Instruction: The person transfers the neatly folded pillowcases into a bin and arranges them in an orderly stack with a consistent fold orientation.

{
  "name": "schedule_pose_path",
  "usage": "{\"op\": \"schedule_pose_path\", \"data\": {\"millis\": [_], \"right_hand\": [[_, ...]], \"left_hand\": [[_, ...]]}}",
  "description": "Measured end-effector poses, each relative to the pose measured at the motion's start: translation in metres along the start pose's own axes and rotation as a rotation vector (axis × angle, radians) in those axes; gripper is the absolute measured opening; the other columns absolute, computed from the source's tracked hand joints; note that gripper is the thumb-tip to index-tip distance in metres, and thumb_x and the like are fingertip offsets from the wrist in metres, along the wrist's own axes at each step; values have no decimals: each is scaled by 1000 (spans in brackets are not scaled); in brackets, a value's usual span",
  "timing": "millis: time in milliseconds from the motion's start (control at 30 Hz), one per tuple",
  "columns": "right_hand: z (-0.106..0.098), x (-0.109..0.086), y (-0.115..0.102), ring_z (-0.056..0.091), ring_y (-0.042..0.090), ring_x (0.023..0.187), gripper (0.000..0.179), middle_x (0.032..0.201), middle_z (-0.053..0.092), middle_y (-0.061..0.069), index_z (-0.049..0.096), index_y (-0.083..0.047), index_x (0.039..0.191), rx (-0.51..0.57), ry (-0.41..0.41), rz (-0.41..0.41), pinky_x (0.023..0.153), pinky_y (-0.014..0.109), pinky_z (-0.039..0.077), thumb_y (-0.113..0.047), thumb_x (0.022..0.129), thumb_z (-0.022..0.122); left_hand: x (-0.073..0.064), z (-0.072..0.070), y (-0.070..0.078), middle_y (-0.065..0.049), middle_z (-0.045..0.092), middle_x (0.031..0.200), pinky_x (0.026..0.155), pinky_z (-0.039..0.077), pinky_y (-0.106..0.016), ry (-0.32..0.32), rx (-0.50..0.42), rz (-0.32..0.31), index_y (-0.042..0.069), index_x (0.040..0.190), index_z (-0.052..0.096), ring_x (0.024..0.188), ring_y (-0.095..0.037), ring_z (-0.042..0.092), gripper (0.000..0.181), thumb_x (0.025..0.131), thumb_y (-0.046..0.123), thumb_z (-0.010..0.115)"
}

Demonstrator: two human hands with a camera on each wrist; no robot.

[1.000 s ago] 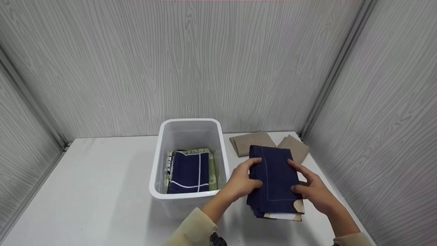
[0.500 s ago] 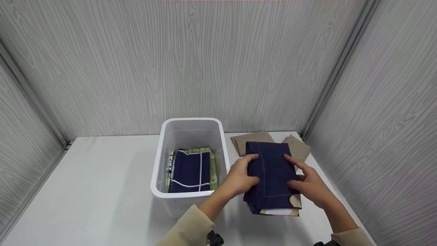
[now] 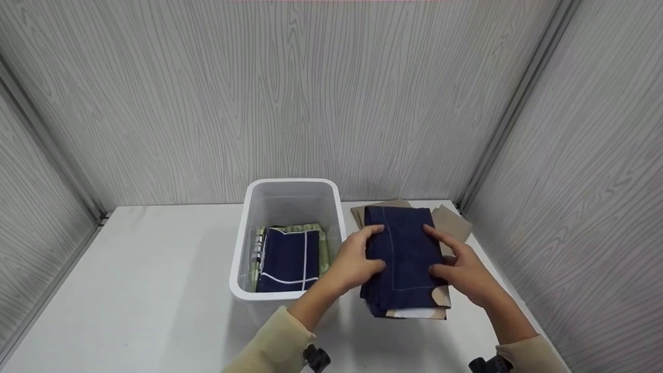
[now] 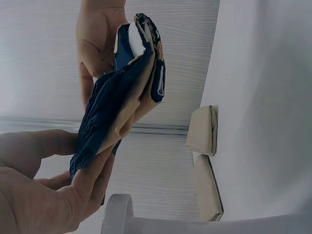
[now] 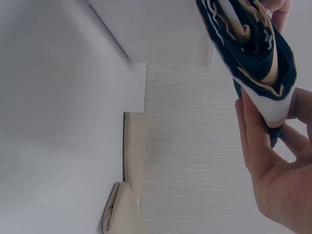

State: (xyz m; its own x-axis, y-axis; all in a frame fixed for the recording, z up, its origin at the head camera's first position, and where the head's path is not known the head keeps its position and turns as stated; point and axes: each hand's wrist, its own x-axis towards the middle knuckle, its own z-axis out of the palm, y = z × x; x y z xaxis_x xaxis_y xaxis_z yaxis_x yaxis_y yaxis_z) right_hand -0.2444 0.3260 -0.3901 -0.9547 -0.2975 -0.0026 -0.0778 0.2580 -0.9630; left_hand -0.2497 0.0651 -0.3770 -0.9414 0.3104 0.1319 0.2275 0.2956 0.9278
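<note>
A folded navy cloth (image 3: 409, 259) with beige and white patches at its lower edge is held up off the table, right of the bin. My left hand (image 3: 355, 261) grips its left edge, thumb on the near face and other fingers behind. On the opposite edge, my right hand (image 3: 461, 267) pinches it the same way. The left wrist view shows the cloth's layers (image 4: 126, 92) bunched between both hands. From the right wrist view, its folded end (image 5: 263, 73) shows several layers, with the fingers beneath.
A white plastic bin (image 3: 238, 259) stands left of the hands. Inside it are a navy cloth with white lines (image 3: 287, 259) and green patterned cloth (image 3: 325, 254). Two folded beige cloths, one at right (image 3: 451, 228) and one partly hidden (image 3: 357, 213), lie on the white table (image 3: 134, 290) behind.
Both hands have carried the folded navy cloth a little left and up in the head view, nearer the bin. It now covers more of the left beige cloth. The grip is unchanged.
</note>
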Motion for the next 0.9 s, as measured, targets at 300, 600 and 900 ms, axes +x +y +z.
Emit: {"op": "schedule_pose_path", "data": {"millis": [300,600,900], "right_hand": [[10,8,-8,65,32,109,84,147,38,27,31,-23,157,28,-10,-14,80,43,58,10,86,58],[19,15,-16,67,32,106,84,136,49,34,30,-25,158,41,-38,-8,80,44,58,7,86,59],[28,22,-20,66,32,108,84,145,42,27,29,-25,158,67,-63,-9,82,44,58,8,86,58]], "left_hand": [[-3,-16,4,-19,49,142,107,40,-45,-6,-10,48,4,144,49,123,-28,48,71,75,-6,65],[-5,-30,5,-16,45,148,108,39,-45,-28,33,26,9,147,46,128,-26,45,70,81,-2,64],[-9,-44,7,-14,46,147,104,42,-45,-20,84,3,13,148,46,124,-26,47,71,81,2,65]]}}
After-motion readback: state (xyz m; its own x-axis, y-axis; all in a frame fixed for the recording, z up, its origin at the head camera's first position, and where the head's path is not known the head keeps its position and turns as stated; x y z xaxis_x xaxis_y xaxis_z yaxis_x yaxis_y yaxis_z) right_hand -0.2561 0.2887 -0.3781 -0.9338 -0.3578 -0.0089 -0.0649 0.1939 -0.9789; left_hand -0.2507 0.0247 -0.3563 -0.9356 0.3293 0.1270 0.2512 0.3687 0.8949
